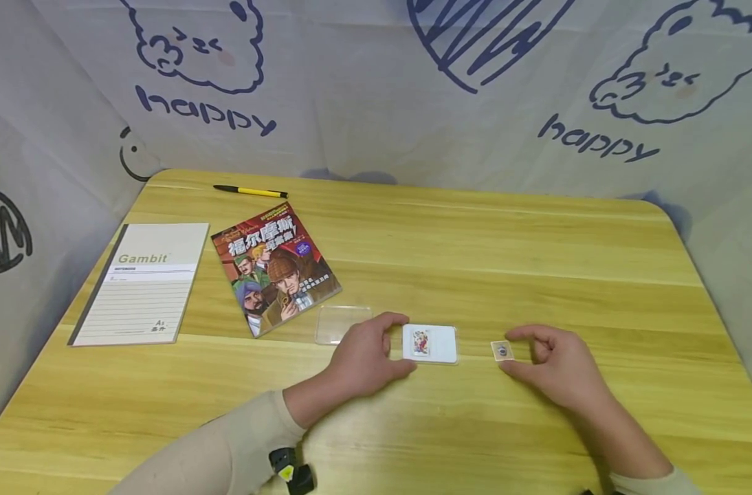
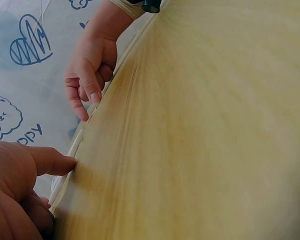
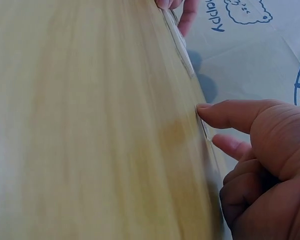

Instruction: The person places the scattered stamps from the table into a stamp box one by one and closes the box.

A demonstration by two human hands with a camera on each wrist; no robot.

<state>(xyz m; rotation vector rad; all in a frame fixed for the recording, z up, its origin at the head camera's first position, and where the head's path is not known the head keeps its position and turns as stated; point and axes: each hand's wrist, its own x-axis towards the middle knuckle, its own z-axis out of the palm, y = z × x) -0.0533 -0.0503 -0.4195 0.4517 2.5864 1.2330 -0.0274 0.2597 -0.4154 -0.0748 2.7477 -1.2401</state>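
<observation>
In the head view, my left hand (image 1: 365,354) holds a flat white rectangular card or case (image 1: 443,344) at its left end, index finger on the far edge, thumb on the near edge. A small colourful picture piece (image 1: 421,342) lies on its left half. My right hand (image 1: 561,364) pinches a small clear square (image 1: 502,350) with a dark round mark between thumb and index finger, low at the table, right of the white case. Both wrist views show the left hand (image 2: 20,175) and right hand (image 3: 275,145) nearly edge-on to these flat things.
A clear flat plate or lid (image 1: 333,326) lies partly behind my left hand. Farther left are a comic-style book (image 1: 275,268), a Gambit notebook (image 1: 142,285) and a yellow-black pen (image 1: 251,192). The wooden table (image 1: 506,261) ends at a printed white cloth (image 1: 376,130).
</observation>
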